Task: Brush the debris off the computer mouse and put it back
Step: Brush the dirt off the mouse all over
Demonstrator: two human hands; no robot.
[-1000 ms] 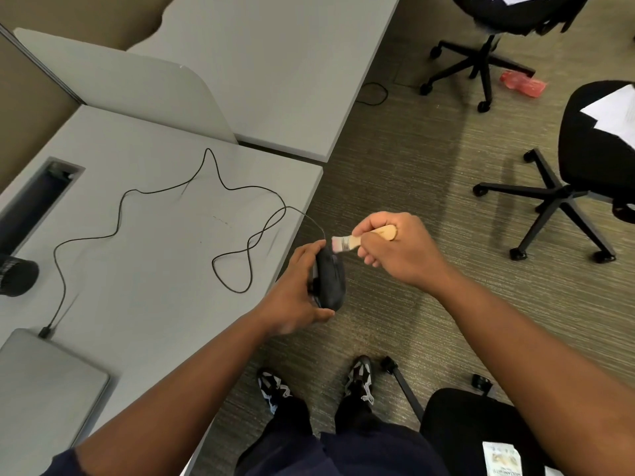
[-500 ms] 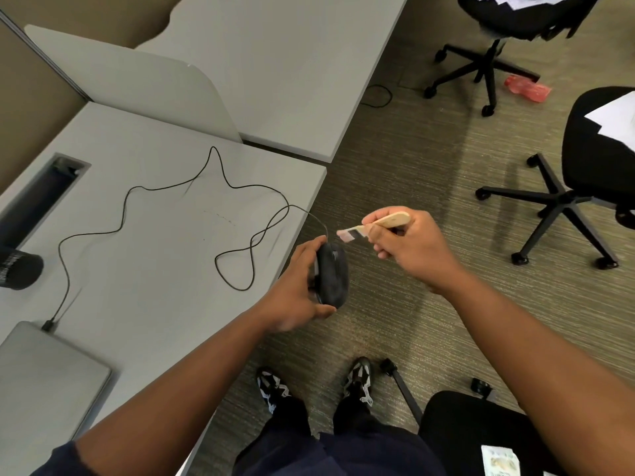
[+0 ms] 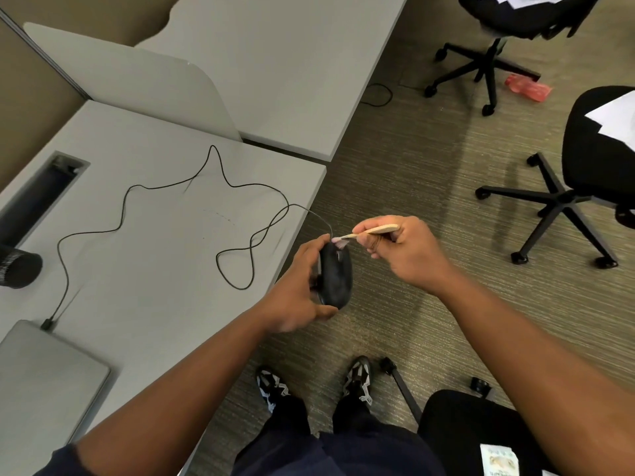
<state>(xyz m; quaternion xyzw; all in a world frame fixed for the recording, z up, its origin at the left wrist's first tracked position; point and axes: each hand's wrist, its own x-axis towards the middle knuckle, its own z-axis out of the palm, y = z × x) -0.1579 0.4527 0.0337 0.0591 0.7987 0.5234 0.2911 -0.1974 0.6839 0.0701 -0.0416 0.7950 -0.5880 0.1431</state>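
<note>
My left hand (image 3: 295,286) grips a black computer mouse (image 3: 336,278), held off the desk's right edge above the carpet. Its thin black cable (image 3: 171,187) loops back across the grey desk (image 3: 147,262) to a plug at the laptop (image 3: 44,376). My right hand (image 3: 405,250) pinches a small wooden-handled brush (image 3: 372,231). The brush's pale bristles touch the front top end of the mouse.
A black mesh cup (image 3: 17,269) stands at the desk's left edge beside a cable slot (image 3: 37,194). A grey divider panel (image 3: 137,80) separates a second desk behind. Black office chairs (image 3: 563,197) stand on the carpet to the right, one right beside my legs.
The brush swung away from the mouse half a second ago and now its bristles are back on the mouse's front end. My left hand keeps the mouse in nearly the same place.
</note>
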